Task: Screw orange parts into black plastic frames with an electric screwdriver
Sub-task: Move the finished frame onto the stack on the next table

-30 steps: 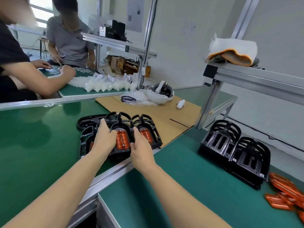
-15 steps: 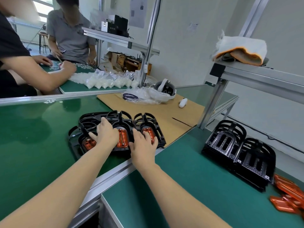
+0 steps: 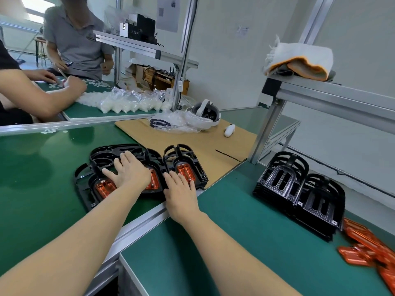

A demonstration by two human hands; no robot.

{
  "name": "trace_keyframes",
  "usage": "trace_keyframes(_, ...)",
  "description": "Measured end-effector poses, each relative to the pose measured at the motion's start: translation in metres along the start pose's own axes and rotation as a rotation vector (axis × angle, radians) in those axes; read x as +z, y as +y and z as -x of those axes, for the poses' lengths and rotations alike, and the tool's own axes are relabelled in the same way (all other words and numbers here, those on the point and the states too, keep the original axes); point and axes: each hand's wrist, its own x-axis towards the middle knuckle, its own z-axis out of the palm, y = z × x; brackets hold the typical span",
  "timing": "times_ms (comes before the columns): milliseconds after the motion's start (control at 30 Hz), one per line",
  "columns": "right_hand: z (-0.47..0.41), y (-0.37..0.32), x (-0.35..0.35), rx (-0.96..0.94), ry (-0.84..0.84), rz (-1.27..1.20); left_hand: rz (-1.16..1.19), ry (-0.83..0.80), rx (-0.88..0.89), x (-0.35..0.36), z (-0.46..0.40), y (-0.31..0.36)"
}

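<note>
Several black plastic frames (image 3: 85,189) lie side by side on the green mat, three of them with orange parts seated inside. My left hand (image 3: 130,171) lies flat with fingers spread on the middle frame, covering most of its orange part (image 3: 154,180). My right hand (image 3: 180,189) rests palm down on the near edge of the right frame (image 3: 198,167), fingertips touching its orange part (image 3: 185,170). The left frame's orange part (image 3: 104,188) shows fully. No electric screwdriver is in view.
Two stacks of bare black frames (image 3: 299,189) stand at the right, with loose orange parts (image 3: 367,248) beside them. Cardboard sheet (image 3: 192,142), a headset (image 3: 205,113) and bagged white pieces (image 3: 128,101) lie behind. Two other people work at the far left. An aluminium post (image 3: 265,129) rises nearby.
My left hand opened and slid leftward onto the frames, spreading them apart so a left frame with its orange part now shows. My right hand flattened onto the right frame.
</note>
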Motion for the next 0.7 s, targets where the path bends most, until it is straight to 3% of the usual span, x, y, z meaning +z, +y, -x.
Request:
trace_keyframes(333,0.017,0.01,-0.014,0.072,0.031,-0.054,-0.107,0.084,0.212,-0.005,0.025,0.012)
trace_keyframes(700,0.075,0.065,-0.031,0.298,0.088,-0.031,-0.006,-0.062,0.439,0.027,0.089,0.056)
